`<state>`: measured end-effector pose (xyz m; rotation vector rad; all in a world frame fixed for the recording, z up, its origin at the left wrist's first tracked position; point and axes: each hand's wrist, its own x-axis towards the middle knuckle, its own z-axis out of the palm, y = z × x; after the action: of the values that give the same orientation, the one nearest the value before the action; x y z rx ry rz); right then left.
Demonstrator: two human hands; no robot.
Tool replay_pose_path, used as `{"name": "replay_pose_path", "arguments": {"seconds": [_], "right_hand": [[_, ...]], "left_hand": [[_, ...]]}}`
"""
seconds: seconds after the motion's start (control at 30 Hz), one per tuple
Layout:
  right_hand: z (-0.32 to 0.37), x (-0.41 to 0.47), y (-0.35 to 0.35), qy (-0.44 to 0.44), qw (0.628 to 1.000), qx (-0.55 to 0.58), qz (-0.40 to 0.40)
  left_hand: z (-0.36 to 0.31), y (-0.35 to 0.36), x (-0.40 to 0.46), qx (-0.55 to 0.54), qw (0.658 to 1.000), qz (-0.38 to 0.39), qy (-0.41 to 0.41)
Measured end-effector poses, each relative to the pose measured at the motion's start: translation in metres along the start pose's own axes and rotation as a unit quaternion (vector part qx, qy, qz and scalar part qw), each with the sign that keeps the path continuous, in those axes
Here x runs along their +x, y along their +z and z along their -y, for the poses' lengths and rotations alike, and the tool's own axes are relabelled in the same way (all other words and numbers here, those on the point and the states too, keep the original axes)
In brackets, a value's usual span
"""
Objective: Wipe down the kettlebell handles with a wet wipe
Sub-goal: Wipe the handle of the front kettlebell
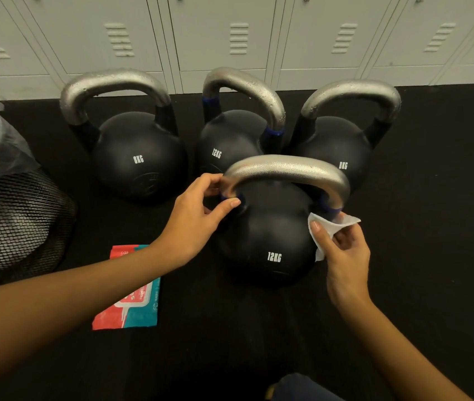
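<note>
At far left stands a black mesh bin [13, 224] with a clear liner. Near it, a red-and-teal wipes pack [131, 290] lies flat on the dark floor [432, 256]. Next, the left hand [198, 218] curls finger and thumb round the left post of the near 12KG kettlebell [267, 235], steadying it. Its handle [285, 172], a matte grey metal arch, spans left to right above the round black body. The right hand [342, 247] pinches a crumpled white wipe [331, 227] against the handle's right foot, so the arch rises up and leftward from the wipe; this hand is the nearer for wiping. Behind, three more kettlebells carry handles beaded with droplets: 8KG [140, 157], 12KG [230, 140], 8KG [339, 151], before pale lockers [230, 39].
</note>
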<state>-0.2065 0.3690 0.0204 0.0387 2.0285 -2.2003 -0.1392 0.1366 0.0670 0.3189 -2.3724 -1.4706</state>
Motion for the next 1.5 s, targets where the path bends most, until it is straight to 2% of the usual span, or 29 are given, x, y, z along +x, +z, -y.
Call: {"name": "replay_pose_path", "arguments": {"seconds": [0.13,0.23,0.5,0.73,0.87,1.03,1.13,1.3,1.5], "right_hand": [[0.008,0.007,0.015,-0.013,0.999,-0.028,-0.011],[0.011,0.015,0.022,0.004,1.000,-0.007,-0.022],[-0.005,0.008,-0.009,0.047,0.998,0.029,-0.014],[0.011,0.013,0.007,-0.037,0.999,-0.037,-0.011],[0.008,0.012,0.003,-0.036,0.998,-0.047,-0.010],[-0.004,0.004,-0.009,0.019,0.997,0.008,-0.071],[-0.004,0.004,-0.009,-0.001,0.994,0.030,-0.101],[0.015,0.004,-0.003,-0.095,0.994,0.007,-0.046],[0.030,0.008,0.000,-0.140,0.987,-0.035,0.063]], "left_hand": [[0.000,0.000,0.000,-0.002,1.000,0.001,-0.002],[0.000,-0.001,0.000,0.003,1.000,0.004,-0.001],[0.002,-0.001,0.000,0.010,1.000,0.000,0.001],[0.003,-0.001,0.000,0.004,1.000,0.005,-0.003],[0.003,-0.001,0.000,0.001,1.000,0.005,-0.005],[0.001,-0.001,0.000,0.002,1.000,0.003,-0.004],[0.002,-0.001,0.000,0.010,1.000,0.005,-0.003],[0.002,-0.002,0.000,0.011,1.000,0.007,-0.003],[0.002,-0.001,0.000,0.013,1.000,0.008,-0.003]]}}
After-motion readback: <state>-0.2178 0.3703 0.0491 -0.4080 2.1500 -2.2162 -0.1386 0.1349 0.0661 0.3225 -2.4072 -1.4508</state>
